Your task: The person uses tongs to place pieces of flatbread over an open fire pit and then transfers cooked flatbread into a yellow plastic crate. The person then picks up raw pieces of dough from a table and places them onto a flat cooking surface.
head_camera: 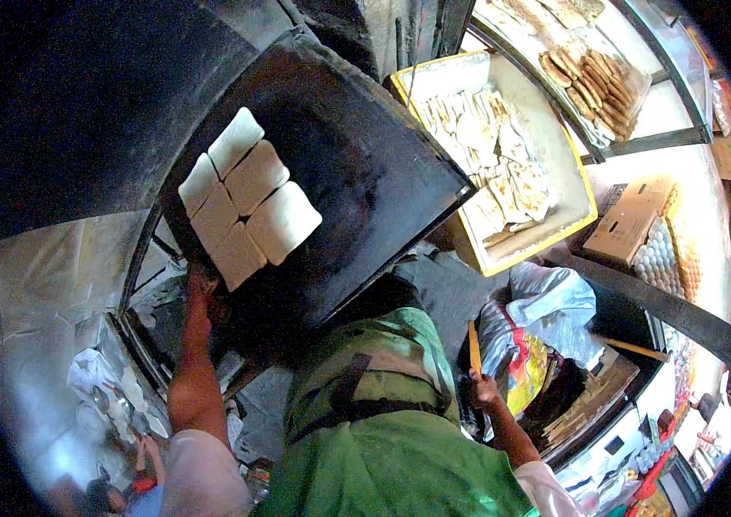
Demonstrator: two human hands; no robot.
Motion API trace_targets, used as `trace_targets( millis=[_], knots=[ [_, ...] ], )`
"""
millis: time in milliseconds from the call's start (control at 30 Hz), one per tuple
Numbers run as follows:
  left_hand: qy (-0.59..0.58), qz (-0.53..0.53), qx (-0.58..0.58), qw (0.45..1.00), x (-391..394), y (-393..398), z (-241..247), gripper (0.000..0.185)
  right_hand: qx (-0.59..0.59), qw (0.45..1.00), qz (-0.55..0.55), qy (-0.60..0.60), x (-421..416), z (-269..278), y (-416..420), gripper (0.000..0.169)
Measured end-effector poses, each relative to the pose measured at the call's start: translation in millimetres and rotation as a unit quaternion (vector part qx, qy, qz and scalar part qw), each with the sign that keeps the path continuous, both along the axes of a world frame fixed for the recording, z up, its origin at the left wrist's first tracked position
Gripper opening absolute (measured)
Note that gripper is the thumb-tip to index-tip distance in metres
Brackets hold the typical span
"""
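Several pale, flat squares of dough (285, 223) lie close together, in two rows, on the left part of a dark flat griddle (365, 174). My left hand (202, 284) is in shadow at the griddle's near left edge, just below the dough; its fingers and anything in them cannot be made out. At the right, away from the griddle, my right hand (484, 390) is closed around the end of a flat wooden stick (474, 346), which points away from me.
A yellow-rimmed box (585, 194) of browned flatbreads stands right of the griddle. Fried dough sticks (592, 84) lie beyond it. Egg trays (656, 258) and a cardboard box (630, 216) are farther right. Plastic bags (553, 300) sit near my right hand. Another person (146, 497) works at lower left.
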State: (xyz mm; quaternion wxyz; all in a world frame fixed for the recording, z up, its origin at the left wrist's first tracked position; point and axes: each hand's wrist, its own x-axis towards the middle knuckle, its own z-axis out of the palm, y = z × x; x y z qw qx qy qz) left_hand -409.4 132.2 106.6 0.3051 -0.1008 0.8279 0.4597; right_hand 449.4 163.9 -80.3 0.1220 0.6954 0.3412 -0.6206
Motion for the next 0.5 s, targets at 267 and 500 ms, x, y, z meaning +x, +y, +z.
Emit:
trace_targets(
  millis=[267, 500],
  knots=[
    [-0.016, -0.045, 0.009, 0.999, 10.5, 14.9, -7.5, 0.079, 0.001, 0.997, 0.026, -0.075, -22.5, 20.0, 7.9, 0.05],
    [-0.042, -0.079, 0.039, 0.995, -8.5, -18.5, -45.7, 0.084, 0.047, 0.997, -0.038, -0.054, -112.4, 119.2, -8.1, 0.068]
  ],
)
